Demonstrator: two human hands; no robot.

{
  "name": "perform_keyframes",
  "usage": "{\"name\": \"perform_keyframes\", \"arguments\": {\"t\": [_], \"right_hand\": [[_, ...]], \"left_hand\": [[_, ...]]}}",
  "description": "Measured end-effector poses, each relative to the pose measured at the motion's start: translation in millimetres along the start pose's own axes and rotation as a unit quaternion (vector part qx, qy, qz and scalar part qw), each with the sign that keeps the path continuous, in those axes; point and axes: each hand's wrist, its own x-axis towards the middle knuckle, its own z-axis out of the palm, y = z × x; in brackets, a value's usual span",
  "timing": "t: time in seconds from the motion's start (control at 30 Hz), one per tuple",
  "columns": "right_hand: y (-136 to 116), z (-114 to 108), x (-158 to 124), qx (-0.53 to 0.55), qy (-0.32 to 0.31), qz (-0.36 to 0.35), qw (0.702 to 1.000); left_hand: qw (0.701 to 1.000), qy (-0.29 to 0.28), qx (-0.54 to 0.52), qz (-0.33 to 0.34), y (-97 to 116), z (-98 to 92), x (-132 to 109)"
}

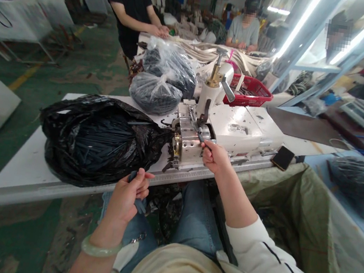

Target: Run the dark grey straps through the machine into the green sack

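Note:
My right hand (215, 157) pinches the end of a thin dark strip (202, 142) at the metal plate of a white skiving machine (244, 129). The strip's far end lies by the presser foot. In front of the table edge, my left hand (130, 195) is closed around several dark strips (139, 206), whose ends stick out above and below the fingers. To its upper left, an open black plastic bag (54, 154) lies on the white table (10, 173), full of similar dark strips (103, 139).
Clear plastic bags (156, 94) of dark pieces stand behind the machine, beside a red basket (259, 93). A phone (283, 158) lies at the right table edge above a green sack (304, 203). Co-workers sit and stand beyond, near long pale strips (207, 52).

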Motion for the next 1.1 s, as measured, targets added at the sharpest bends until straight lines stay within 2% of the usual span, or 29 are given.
{"name": "perform_keyframes", "arguments": {"t": [0.1, 0.17, 0.23, 0.27, 0.3, 0.33, 0.4, 0.43, 0.47, 0.5, 0.53, 0.57, 0.6, 0.67, 0.7, 0.73, 0.8, 0.87, 0.97, 1.03, 1.1], "right_hand": [[-3.5, -4.3, -2.1, 0.013, 0.025, -0.034, 0.999], [-4.3, -18.5, -10.8, 0.001, 0.072, -0.093, 0.993], [-2.5, -47.8, -29.2, -0.058, 0.169, -0.179, 0.967], [-0.8, -68.6, -41.9, -0.116, 0.237, -0.217, 0.94], [1.2, -92.8, -56.2, -0.191, 0.31, -0.247, 0.898], [3.3, -119.0, -71.4, -0.286, 0.389, -0.262, 0.836], [7.2, -169.4, -100.3, -0.49, 0.495, -0.239, 0.677], [9.0, -188.9, -112.4, -0.551, 0.528, -0.237, 0.601], [11.1, -201.9, -122.2, -0.586, 0.544, -0.242, 0.55], [13.8, -206.7, -129.3, -0.595, 0.549, -0.252, 0.531], [17.6, -202.7, -133.8, -0.585, 0.536, -0.262, 0.549], [23.1, -190.1, -135.8, -0.561, 0.501, -0.264, 0.604], [30.5, -170.2, -135.9, -0.523, 0.44, -0.253, 0.685], [51.1, -115.5, -132.3, -0.415, 0.241, -0.177, 0.859], [63.7, -85.2, -130.1, -0.35, 0.122, -0.12, 0.921], [76.8, -56.0, -128.3, -0.298, 0.013, -0.053, 0.953], [101.1, -7.1, -126.8, -0.231, -0.134, 0.041, 0.963], [117.6, 23.1, -127.0, -0.211, -0.206, 0.076, 0.952], [124.0, 36.3, -125.5, -0.221, -0.226, 0.059, 0.947], [120.3, 32.4, -122.3, -0.233, -0.204, 0.031, 0.95], [115.1, 24.8, -119.1, -0.247, -0.164, -0.009, 0.955]], "left_hand": [[1.0, -0.007, -0.022, -0.009, 0.3, 1.3, 0.8], [0.998, -0.024, -0.056, -0.02, 0.8, 3.2, 0.8], [0.991, -0.058, -0.111, -0.046, 2.5, 5.5, -0.3], [0.985, -0.076, -0.143, -0.062, 3.7, 6.5, -1.2], [0.978, -0.091, -0.173, -0.076, 4.9, 7.3, -2.1], [0.97, -0.104, -0.2, -0.09, 5.9, 8.1, -3.0], [0.957, -0.12, -0.241, -0.11, 6.4, 9.7, -3.9], [0.951, -0.126, -0.256, -0.117, 5.6, 10.9, -3.8], [0.946, -0.132, -0.269, -0.124, 4.2, 12.6, -3.5], [0.941, -0.139, -0.28, -0.13, 2.4, 14.8, -3.1], [0.937, -0.144, -0.29, -0.133, 0.2, 17.6, -2.7], [0.933, -0.149, -0.298, -0.135, -1.8, 20.8, -2.6], [0.93, -0.153, -0.304, -0.136, -3.6, 24.2, -3.1], [0.928, -0.157, -0.31, -0.133, -5.4, 30.5, -5.9], [0.928, -0.158, -0.311, -0.128, -5.3, 32.8, -8.3], [0.929, -0.158, -0.311, -0.121, -4.7, 34.2, -11.2], [0.934, -0.157, -0.303, -0.105, -3.2, 34.0, -17.3], [0.946, -0.144, -0.279, -0.084, -2.6, 30.4, -22.3], [0.967, -0.09, -0.231, -0.054, -4.6, 21.5, -24.5], [0.973, -0.053, -0.219, -0.046, -6.4, 15.7, -22.6], [0.973, -0.041, -0.222, -0.051, -7.5, 11.3, -19.5]]}}
